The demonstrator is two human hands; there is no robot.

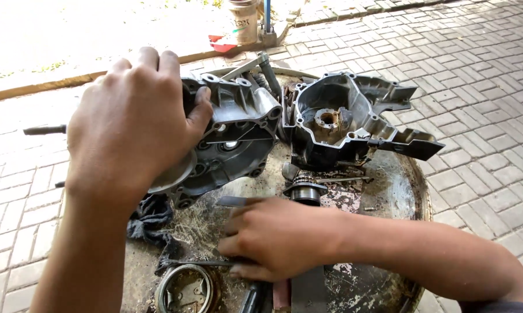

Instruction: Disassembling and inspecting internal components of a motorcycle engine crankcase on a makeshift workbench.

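My left hand [131,124] grips the upper left edge of a grey metal engine case half [232,136], holding it tilted on a round rusty metal tray [398,194]. My right hand [276,237] rests low on the tray with its fingers closed around a thin flat metal tool [238,201] whose tip points left. A second engine case half [345,119] stands open to the right of the first. A small gear and bearing part [305,190] lies just above my right hand.
A dark rag [151,217] lies under the left case. A round metal ring part [186,290] sits at the tray's near edge, beside dark tool handles [255,298]. A thin rod [44,130] sticks out at left. Brick paving [476,75] surrounds the tray; a can [244,20] stands far back.
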